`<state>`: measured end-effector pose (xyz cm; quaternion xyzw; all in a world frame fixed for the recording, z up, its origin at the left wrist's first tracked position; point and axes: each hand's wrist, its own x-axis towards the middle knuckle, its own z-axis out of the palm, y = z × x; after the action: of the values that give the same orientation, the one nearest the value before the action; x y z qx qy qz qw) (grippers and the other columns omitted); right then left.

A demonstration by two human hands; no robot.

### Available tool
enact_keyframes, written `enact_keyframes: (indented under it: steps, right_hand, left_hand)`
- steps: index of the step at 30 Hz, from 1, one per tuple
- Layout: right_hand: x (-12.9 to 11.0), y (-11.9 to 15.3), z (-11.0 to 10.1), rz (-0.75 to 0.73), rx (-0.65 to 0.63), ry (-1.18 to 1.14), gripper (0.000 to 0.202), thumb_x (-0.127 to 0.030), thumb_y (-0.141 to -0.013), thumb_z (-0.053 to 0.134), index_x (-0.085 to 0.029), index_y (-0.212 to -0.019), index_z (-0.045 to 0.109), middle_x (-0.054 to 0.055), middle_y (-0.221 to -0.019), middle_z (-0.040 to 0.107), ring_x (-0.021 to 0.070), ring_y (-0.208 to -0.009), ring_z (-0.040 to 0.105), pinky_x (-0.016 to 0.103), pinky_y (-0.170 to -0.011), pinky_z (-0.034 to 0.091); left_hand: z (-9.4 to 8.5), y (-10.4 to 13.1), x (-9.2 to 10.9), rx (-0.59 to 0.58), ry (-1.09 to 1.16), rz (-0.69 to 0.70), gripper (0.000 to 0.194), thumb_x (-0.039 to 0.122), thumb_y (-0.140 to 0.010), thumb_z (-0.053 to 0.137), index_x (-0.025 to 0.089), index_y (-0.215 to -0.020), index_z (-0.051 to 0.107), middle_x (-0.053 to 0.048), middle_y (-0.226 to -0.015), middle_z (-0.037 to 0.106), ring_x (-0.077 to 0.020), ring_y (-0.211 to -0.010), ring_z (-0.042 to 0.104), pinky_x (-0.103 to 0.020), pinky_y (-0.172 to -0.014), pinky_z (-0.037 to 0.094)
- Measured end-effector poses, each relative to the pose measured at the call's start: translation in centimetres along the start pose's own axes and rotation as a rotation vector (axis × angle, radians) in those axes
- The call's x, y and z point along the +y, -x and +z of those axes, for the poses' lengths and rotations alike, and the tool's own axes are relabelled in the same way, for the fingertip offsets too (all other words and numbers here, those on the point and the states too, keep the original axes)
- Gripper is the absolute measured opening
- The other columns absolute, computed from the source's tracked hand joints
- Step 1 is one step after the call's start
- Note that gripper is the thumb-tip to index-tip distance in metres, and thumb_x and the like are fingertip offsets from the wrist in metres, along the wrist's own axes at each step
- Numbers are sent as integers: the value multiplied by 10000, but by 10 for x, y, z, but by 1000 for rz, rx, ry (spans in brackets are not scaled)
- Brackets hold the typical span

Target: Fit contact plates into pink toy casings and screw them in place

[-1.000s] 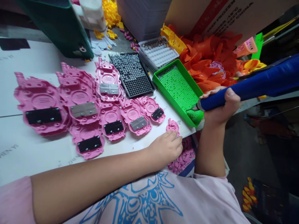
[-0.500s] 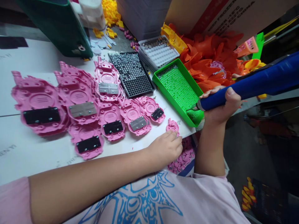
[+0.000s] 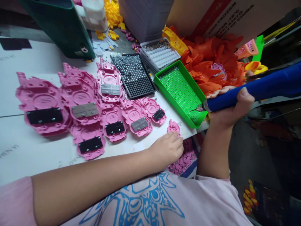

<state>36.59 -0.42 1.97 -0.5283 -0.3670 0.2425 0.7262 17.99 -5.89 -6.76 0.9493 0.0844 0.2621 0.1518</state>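
My right hand is wrapped round a blue electric screwdriver. Its thin bit reaches over the near end of a green tray full of small screws in holes. At the table's front edge, my left hand curls over a pink plastic shell, its fingers closed on the lower part, which they hide. Left of that hand lie several pink shells with battery covers screwed on, some black, some grey.
A black perforated tray of screws lies beyond the shells, beside stacked clear trays. Orange plastic parts are heaped behind the green tray. A dark green bin stands at back left. Below the table edge sit more pink parts.
The right hand and screwdriver have shifted slightly to the right, with the bit still over the green tray. My left hand stays on the pink shell.
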Motion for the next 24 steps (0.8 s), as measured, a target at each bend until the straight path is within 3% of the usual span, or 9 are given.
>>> enact_keyframes:
  steps: [3,7,13,18,24]
  right_hand:
    - [-18,6,9,-177,8,-5,173,-390,-672,524,-216,-674,527,-30,-555,534,115,-440,524,267,-396,415]
    - [-32,16,14,-255,-83,-56,291,-399,-697,489,-268,-936,590,-68,-554,550,119,-420,526,249,-388,450]
    - [-24,39,19,-137,-331,-104,205,-409,-719,529,-224,-660,594,-20,-570,540,136,-469,567,286,-453,513]
    - [-13,51,26,-88,-281,-121,140,-374,-701,556,-245,-660,593,-29,-588,535,130,-469,551,292,-480,510]
    - [-4,52,23,-93,-333,-114,130,-370,-723,550,-243,-699,561,-22,-611,520,134,-502,562,290,-500,508]
  left_hand:
    - [0,0,0,13,3,4,144,123,-871,535,81,-906,669,-151,-945,669,-255,-942,626,-403,-841,521]
    - [0,-1,1,2,7,-5,157,123,-884,519,84,-908,669,-152,-952,670,-253,-958,621,-407,-854,517]
    - [-2,-3,0,-42,20,1,161,137,-892,512,95,-888,668,-141,-940,673,-233,-905,617,-385,-835,516]
    - [-3,-4,-1,-63,22,-2,158,144,-894,512,100,-892,664,-132,-938,673,-225,-924,609,-382,-873,502]
    - [-2,-4,-1,-58,18,0,175,151,-901,497,112,-869,664,-111,-915,670,-226,-916,610,-381,-886,494]
